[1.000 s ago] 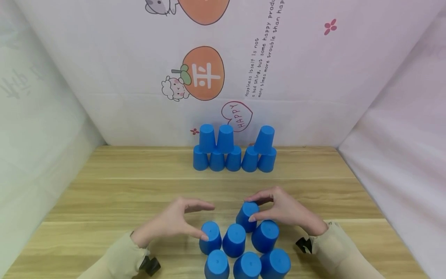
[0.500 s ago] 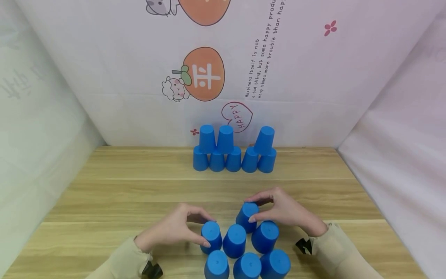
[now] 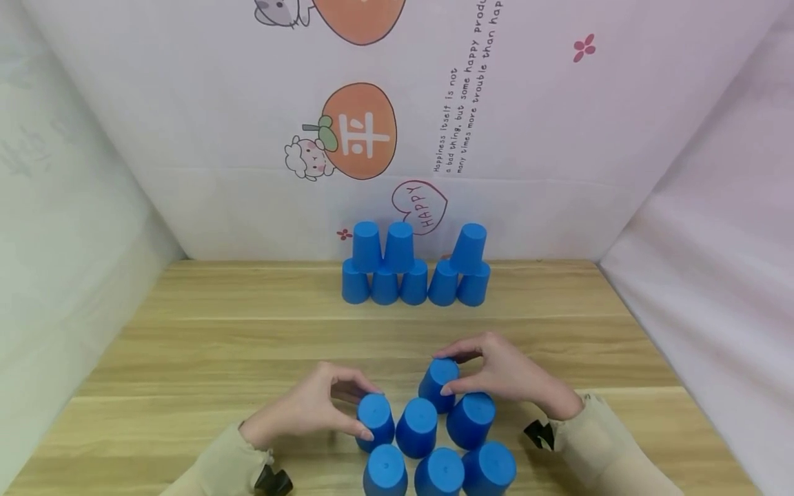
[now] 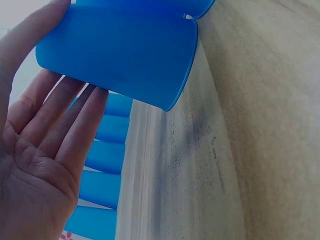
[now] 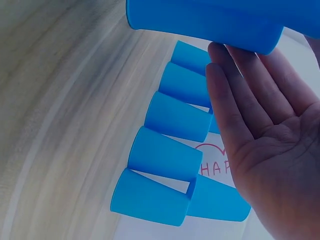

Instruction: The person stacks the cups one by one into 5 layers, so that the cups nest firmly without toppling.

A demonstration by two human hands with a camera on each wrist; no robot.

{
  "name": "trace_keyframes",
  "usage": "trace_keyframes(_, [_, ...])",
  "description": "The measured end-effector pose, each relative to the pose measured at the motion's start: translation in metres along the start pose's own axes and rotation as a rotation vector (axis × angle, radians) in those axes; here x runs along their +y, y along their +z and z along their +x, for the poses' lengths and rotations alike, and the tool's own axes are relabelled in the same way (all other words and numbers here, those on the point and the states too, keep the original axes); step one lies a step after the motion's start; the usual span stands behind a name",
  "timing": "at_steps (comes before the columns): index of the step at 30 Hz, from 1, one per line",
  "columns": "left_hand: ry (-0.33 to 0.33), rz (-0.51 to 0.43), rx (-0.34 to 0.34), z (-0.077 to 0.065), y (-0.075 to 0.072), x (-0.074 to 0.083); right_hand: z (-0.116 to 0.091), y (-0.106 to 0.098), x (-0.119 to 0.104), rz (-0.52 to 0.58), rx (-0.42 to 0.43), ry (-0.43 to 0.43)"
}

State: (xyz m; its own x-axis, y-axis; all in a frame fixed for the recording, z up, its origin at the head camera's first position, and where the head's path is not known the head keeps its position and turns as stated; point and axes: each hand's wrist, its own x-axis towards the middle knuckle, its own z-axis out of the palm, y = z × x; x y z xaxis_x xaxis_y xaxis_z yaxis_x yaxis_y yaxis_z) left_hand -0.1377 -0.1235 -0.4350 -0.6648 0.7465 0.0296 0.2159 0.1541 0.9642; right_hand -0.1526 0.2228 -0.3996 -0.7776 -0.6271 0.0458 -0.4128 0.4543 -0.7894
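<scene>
My left hand [image 3: 304,406] pinches an upside-down blue plastic cup [image 3: 375,417] between thumb and fingers, at the left end of the near group. In the left wrist view the thumb lies on one side of this cup [image 4: 120,50] and the fingertips touch the other. With thumb and fingers, my right hand [image 3: 505,372] grips another upturned blue cup [image 3: 439,387], the farthest one of that group. The right wrist view has this cup [image 5: 210,25] at the top, fingertips against its side. Between and beside the held cups stand a middle cup [image 3: 417,428] and a right cup [image 3: 471,420].
Several more upturned cups, among them a front cup [image 3: 440,472], stand closest to me on the wooden table [image 3: 248,331]. At the back edge, a row of cups [image 3: 384,286] carries three upper cups [image 3: 400,246]. Printed white cloth [image 3: 527,138] hangs behind.
My left hand's fingers have come in from beyond the left cup and now touch it, with the cup shifted slightly. The right hand keeps its grip in the same place.
</scene>
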Motion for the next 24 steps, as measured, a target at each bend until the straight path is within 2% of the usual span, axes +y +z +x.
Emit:
trace_keyframes(13, [-0.013, 0.008, -0.001, 0.0, -0.001, 0.001, 0.002, -0.001, -0.001, -0.002, -0.013, 0.006])
trace_keyframes(19, [-0.011, 0.007, -0.004, 0.001, -0.001, 0.001, 0.007, -0.007, -0.003, -0.018, 0.055, -0.001])
trace_keyframes(24, [-0.018, 0.009, -0.006, 0.001, -0.002, 0.002, 0.013, -0.021, -0.009, -0.03, 0.141, 0.059])
